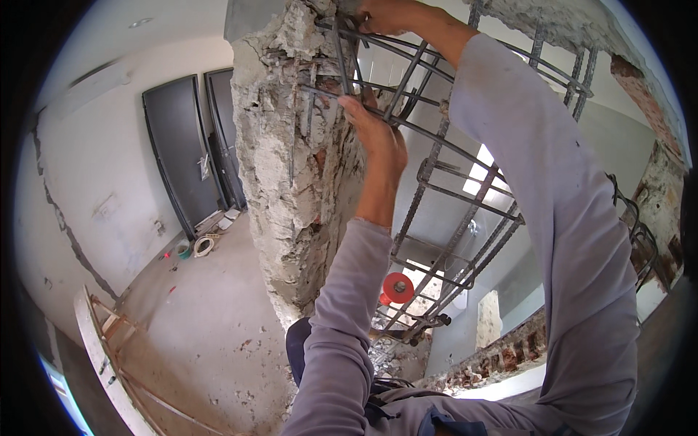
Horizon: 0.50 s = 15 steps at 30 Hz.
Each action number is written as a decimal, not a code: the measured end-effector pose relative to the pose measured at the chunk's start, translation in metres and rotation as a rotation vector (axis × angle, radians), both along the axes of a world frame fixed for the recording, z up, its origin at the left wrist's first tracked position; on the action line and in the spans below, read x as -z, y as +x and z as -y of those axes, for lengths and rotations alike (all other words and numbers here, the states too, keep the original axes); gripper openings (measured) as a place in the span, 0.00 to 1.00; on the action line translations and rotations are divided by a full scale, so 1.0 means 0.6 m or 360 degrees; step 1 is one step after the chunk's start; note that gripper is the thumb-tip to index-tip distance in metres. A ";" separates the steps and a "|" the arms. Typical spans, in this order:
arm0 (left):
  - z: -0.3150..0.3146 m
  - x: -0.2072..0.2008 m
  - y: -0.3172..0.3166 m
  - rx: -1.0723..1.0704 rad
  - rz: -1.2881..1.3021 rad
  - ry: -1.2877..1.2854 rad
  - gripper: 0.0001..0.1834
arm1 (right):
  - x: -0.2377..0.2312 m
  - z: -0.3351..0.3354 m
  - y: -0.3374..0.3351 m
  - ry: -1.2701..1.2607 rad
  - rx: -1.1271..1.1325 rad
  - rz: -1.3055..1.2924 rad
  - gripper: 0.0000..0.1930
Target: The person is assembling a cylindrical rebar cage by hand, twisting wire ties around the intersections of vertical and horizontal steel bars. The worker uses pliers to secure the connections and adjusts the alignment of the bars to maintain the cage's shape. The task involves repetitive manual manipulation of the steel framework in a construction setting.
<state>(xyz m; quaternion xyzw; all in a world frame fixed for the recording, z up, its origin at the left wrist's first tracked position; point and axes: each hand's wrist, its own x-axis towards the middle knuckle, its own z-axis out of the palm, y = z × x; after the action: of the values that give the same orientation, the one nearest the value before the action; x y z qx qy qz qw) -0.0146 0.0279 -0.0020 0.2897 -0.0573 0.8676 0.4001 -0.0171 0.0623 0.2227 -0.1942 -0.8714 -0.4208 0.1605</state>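
Note:
A cage of steel rebar with square stirrups runs up beside a rough, broken concrete column. My left hand is wrapped round a thin rebar stirrup at the column's edge. Its thumb lies in front of the bar, and the other fingers are mostly hidden behind. Higher up, my right hand has its fingers curled in at the top of the same cage, close against the column. What those fingers pinch is hidden from this angle. Both forearms wear light grey sleeves.
Below hangs more rebar cage, with a red round spool beside it. Chipped brick edging runs along the lower right. Grey doors stand at left; a wooden ladder-like frame is near. Rolls of material lie on the floor.

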 end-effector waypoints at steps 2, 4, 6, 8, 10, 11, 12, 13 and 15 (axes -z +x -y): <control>0.014 -0.003 -0.032 0.0086 -0.0111 -0.0016 0.51 | 0.005 0.042 -0.003 -0.0135 -0.0010 -0.0186 0.11; -0.002 -0.007 -0.062 0.0077 -0.0217 0.0059 0.51 | -0.007 0.045 -0.009 -0.0122 -0.0031 -0.0217 0.11; -0.009 -0.007 -0.043 0.0176 -0.0215 -0.0004 0.51 | -0.005 0.041 0.009 -0.0112 0.0061 -0.0290 0.10; 0.001 -0.006 -0.073 0.0185 -0.0320 0.0075 0.49 | 0.011 0.066 -0.011 -0.0135 0.0053 -0.0434 0.10; 0.008 -0.002 -0.076 0.0261 -0.0344 0.0163 0.47 | 0.007 0.052 -0.012 0.0039 -0.0010 -0.0398 0.09; 0.007 -0.007 -0.067 0.0320 -0.0314 0.0215 0.45 | 0.006 0.041 -0.005 0.0127 -0.0023 -0.0370 0.08; 0.002 -0.008 -0.065 0.0361 -0.0274 0.0259 0.43 | 0.010 0.041 -0.006 0.0133 -0.0010 -0.0316 0.08; 0.001 -0.007 -0.067 0.0322 -0.0255 0.0271 0.42 | 0.008 0.048 -0.007 0.0137 -0.0006 -0.0265 0.08; -0.006 -0.007 -0.069 0.0249 -0.0239 0.0292 0.41 | 0.008 0.061 -0.011 0.0112 -0.0029 -0.0220 0.07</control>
<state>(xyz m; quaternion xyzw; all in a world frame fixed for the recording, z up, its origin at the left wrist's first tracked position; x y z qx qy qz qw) -0.0558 0.0313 0.0021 0.3839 -0.1288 0.8007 0.4414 -0.0234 0.0259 0.2177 -0.2091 -0.8447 -0.4352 0.2309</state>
